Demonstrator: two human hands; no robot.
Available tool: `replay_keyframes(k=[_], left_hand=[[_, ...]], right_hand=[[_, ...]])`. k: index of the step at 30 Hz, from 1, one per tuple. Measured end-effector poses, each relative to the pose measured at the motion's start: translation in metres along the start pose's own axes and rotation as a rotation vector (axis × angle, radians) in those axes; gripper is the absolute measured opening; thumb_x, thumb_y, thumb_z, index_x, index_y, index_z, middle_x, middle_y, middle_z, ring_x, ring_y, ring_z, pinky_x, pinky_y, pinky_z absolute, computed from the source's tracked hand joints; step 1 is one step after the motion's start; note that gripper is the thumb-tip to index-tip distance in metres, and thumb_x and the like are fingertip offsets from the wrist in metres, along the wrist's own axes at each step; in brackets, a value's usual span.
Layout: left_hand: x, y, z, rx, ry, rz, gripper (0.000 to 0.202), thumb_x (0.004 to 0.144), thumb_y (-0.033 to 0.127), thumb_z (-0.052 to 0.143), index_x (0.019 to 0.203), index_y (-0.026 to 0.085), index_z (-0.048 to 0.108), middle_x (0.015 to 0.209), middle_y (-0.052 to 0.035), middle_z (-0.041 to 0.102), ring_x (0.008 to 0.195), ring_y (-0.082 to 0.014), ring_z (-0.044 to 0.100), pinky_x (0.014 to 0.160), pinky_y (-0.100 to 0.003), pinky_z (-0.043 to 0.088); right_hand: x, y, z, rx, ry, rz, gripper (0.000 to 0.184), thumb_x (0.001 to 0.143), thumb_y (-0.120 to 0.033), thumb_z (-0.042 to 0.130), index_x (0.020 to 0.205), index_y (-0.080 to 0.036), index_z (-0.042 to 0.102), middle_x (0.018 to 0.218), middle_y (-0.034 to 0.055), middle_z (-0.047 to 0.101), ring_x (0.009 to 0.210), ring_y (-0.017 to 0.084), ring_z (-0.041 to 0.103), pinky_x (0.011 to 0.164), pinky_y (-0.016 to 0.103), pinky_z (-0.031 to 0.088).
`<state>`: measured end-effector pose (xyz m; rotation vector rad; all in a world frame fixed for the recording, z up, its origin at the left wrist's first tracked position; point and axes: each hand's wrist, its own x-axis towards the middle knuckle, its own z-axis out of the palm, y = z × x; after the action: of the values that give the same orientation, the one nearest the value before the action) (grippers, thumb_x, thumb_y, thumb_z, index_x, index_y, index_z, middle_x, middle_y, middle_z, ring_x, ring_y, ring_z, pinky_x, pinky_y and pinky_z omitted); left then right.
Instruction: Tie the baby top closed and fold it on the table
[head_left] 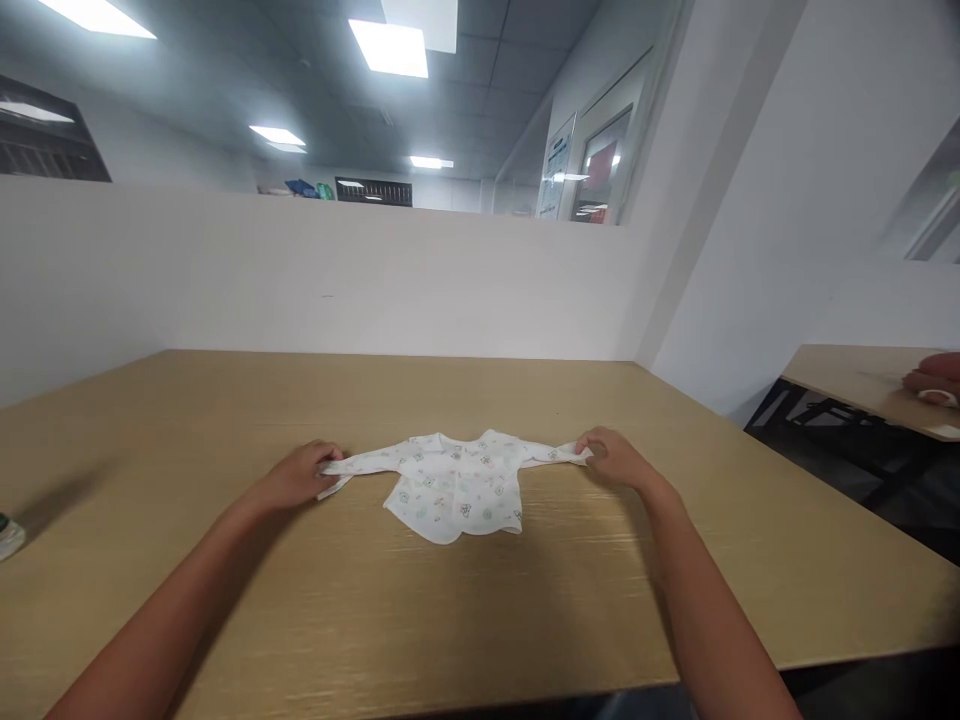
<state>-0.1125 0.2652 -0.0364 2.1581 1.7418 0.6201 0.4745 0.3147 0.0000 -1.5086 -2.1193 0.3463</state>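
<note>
A small white baby shirt [456,485] with a faint green and dark print lies spread on the wooden table, its long sleeves stretched out to both sides. My left hand [304,474] pinches the cuff of the sleeve on the left, and a bit of that cuff hangs below the fingers. At the other end, the cuff of the right sleeve is gripped between the thumb and fingers of my right hand [609,456]. The neckline faces away from me, and the hem points toward me.
The table [360,620] meets a low white partition [405,280] at the back. A white and green object [10,538] is cut off at the left edge. Beyond the right wall, a second table [862,385] bears a reddish-brown item [937,375].
</note>
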Motion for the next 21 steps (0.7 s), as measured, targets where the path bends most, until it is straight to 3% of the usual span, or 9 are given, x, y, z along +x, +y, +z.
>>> replay_keyframes(k=[3,6,8,10,13,15,17,19,21], left_hand=[[-0.006,0.005,-0.009,-0.105,-0.034,-0.017,0.05,0.08,0.057,0.066,0.116,0.023,0.068,0.122,-0.0064,0.067,0.108,-0.0267,0.061,0.087,-0.03,0.046],[-0.007,0.007,-0.009,-0.056,-0.04,-0.029,0.045,0.078,0.053,0.066,0.111,0.023,0.07,0.114,-0.0053,0.07,0.1,-0.0267,0.064,0.082,-0.03,0.047],[-0.005,0.004,-0.005,0.026,-0.044,-0.041,0.031,0.079,0.044,0.06,0.098,0.021,0.069,0.098,-0.0043,0.07,0.086,-0.0247,0.063,0.073,-0.03,0.044],[0.0,0.002,0.0,0.111,0.039,-0.03,0.018,0.076,0.033,0.054,0.085,0.02,0.063,0.086,-0.004,0.067,0.078,-0.0231,0.06,0.068,-0.03,0.041],[0.009,0.003,0.002,0.274,0.312,0.029,0.009,0.072,0.022,0.048,0.077,0.02,0.055,0.088,-0.0085,0.064,0.085,-0.0255,0.058,0.074,-0.034,0.041],[0.01,0.0,0.0,0.391,0.391,0.026,0.016,0.07,0.017,0.047,0.08,0.019,0.059,0.1,-0.0126,0.064,0.099,-0.0302,0.057,0.083,-0.04,0.043],[0.005,-0.01,-0.007,0.461,0.272,-0.036,0.029,0.068,0.015,0.048,0.089,0.021,0.067,0.116,-0.0136,0.064,0.113,-0.0356,0.055,0.089,-0.048,0.043],[-0.004,-0.025,-0.018,0.467,0.081,-0.125,0.042,0.066,0.014,0.05,0.1,0.026,0.072,0.132,-0.0118,0.061,0.123,-0.0405,0.051,0.091,-0.055,0.043],[-0.013,-0.038,-0.031,0.443,-0.018,-0.15,0.053,0.063,0.013,0.053,0.109,0.03,0.073,0.141,-0.0103,0.057,0.127,-0.0423,0.05,0.093,-0.059,0.044]], right_hand=[[-0.003,0.003,0.002,0.038,0.03,-0.007,0.043,0.076,-0.022,0.057,0.117,-0.018,0.069,0.13,0.0093,0.063,0.121,0.026,0.056,0.106,0.035,0.043],[-0.004,0.007,0.01,0.045,-0.051,-0.002,0.056,0.077,-0.028,0.064,0.132,-0.021,0.063,0.14,0.0093,0.057,0.126,0.026,0.054,0.11,0.036,0.042],[-0.001,0.011,0.018,0.04,-0.059,-0.012,0.049,0.078,-0.033,0.065,0.125,-0.02,0.067,0.132,0.0095,0.061,0.119,0.025,0.058,0.106,0.035,0.045],[0.004,0.016,0.029,0.028,0.031,-0.023,0.035,0.079,-0.034,0.063,0.108,-0.017,0.071,0.117,0.0099,0.066,0.108,0.024,0.061,0.101,0.034,0.046],[0.012,0.021,0.04,0.01,0.149,-0.022,0.022,0.078,-0.028,0.058,0.092,-0.015,0.069,0.107,0.0113,0.066,0.106,0.023,0.059,0.102,0.034,0.044],[0.014,0.023,0.041,-0.001,0.175,-0.02,0.022,0.079,-0.027,0.056,0.091,-0.015,0.069,0.11,0.0127,0.065,0.111,0.024,0.057,0.106,0.035,0.042],[0.011,0.025,0.033,-0.01,0.15,-0.017,0.023,0.078,-0.028,0.057,0.091,-0.016,0.072,0.112,0.0125,0.065,0.114,0.025,0.056,0.108,0.036,0.041],[0.005,0.026,0.02,-0.014,0.01,0.012,0.026,0.077,-0.032,0.064,0.097,-0.019,0.075,0.122,0.0114,0.063,0.119,0.027,0.055,0.107,0.037,0.042],[0.0,0.025,0.006,0.004,-0.115,0.058,0.035,0.076,-0.043,0.074,0.106,-0.024,0.077,0.138,0.0101,0.057,0.128,0.03,0.052,0.109,0.039,0.043]])
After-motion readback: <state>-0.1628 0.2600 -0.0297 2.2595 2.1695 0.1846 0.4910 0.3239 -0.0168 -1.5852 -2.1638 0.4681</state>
